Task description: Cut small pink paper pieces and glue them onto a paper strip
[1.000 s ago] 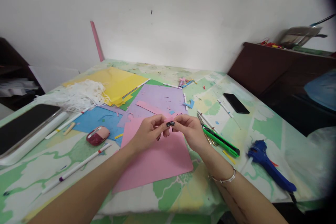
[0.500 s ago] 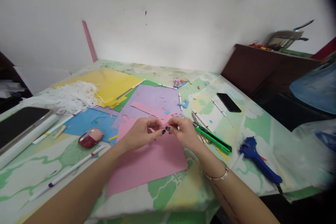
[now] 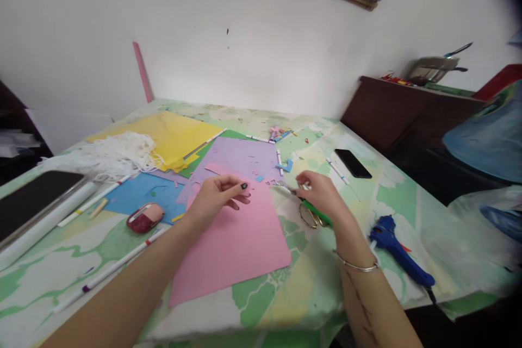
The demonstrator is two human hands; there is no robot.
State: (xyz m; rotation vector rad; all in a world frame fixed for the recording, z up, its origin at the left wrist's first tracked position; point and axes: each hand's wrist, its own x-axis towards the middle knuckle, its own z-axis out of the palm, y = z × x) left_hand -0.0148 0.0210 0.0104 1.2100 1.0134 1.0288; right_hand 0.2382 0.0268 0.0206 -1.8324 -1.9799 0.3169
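My left hand hovers over a pink foam sheet, thumb and forefinger pinched together. Anything between those fingertips is too small to make out. My right hand is just above a green utility knife, its fingers curled and slightly apart. Part of the knife is hidden under that hand. Close by lie scissors with gold-coloured handles, and a slim silver blade or tool points left from beneath the fingers. Small pink and blue scraps lie at the pink sheet's top edge.
Purple, yellow and blue sheets lie further back. A white string pile and maroon-pink case are left. To the right are a black phone and blue glue gun.
My hands, earlier together at a small pink piece, have separated. The right has moved right, over the utility knife; the left has drawn slightly left.
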